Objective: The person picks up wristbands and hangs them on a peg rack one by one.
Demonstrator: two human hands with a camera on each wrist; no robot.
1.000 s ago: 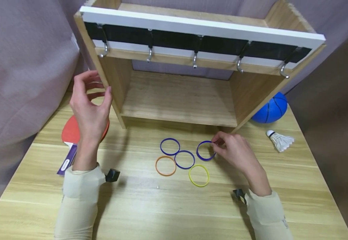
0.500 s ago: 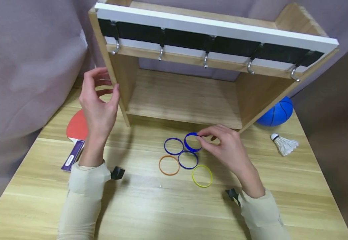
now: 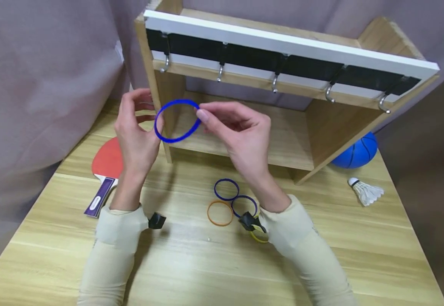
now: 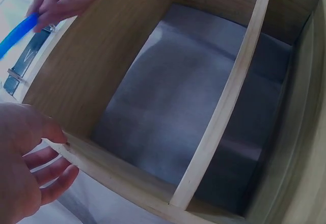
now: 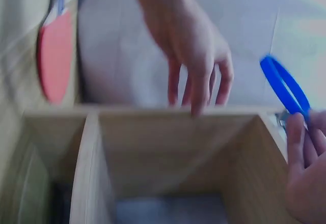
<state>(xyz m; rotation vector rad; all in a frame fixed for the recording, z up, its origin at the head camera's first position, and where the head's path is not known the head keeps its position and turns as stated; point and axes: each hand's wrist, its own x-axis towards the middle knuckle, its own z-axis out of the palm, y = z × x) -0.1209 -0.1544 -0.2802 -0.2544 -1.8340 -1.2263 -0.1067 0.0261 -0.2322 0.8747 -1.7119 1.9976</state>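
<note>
Between thumb and fingers, my right hand pinches a blue ring by its right side. The ring is lifted off the table in front of the shelf's left side, overlapping my left thumb in the head view. In the right wrist view the blue ring tilts up from the fingertips. My left hand holds the left side panel of the wooden shelf, thumb at the front edge and fingers on the outer face. A row of several metal hooks hangs along the shelf's black-and-white front rail, above the ring.
On the table lie two dark blue rings, an orange ring and a yellow ring, partly under my right wrist. A red paddle lies left; a blue ball and shuttlecock are right.
My right hand has lifted the blue ring from the table and carried it up and left toward the shelf's left side. The left hand stays on the side panel. The head view has shifted slightly.
</note>
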